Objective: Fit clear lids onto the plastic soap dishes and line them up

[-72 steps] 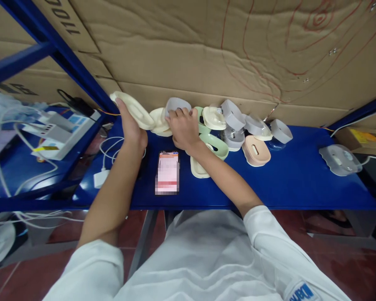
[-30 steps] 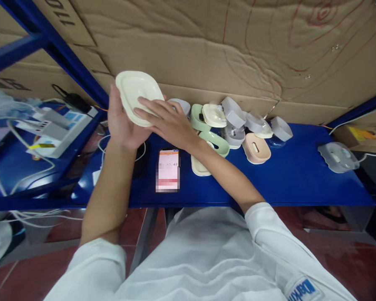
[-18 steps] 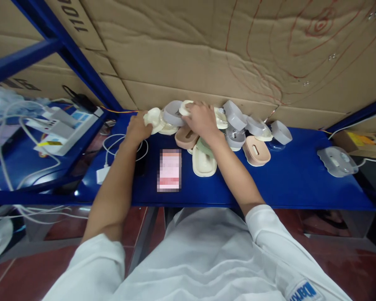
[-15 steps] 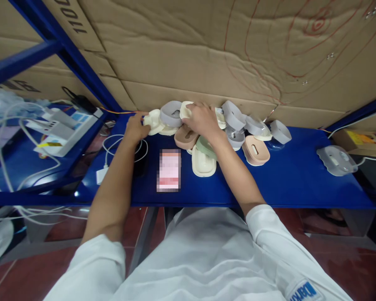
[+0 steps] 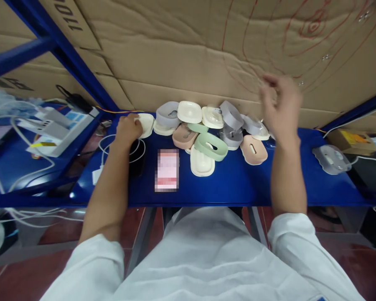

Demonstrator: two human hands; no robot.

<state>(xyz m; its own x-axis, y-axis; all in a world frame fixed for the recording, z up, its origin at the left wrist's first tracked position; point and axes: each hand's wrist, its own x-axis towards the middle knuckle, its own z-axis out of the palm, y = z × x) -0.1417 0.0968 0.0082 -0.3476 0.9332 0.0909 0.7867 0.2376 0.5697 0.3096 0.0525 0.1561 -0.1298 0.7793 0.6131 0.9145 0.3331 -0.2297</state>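
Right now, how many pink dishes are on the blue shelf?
2. One pink dish sits left of the green ring; the other pink dish lies right of that ring. More may be hidden underneath.

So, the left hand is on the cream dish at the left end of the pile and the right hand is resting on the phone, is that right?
Not quite. The left hand is on the cream dish at the left end of the pile, but the right hand is raised above the pile's right end; the head view shows the phone untouched.

Right hand (image 5: 282,106) lifted off pile.
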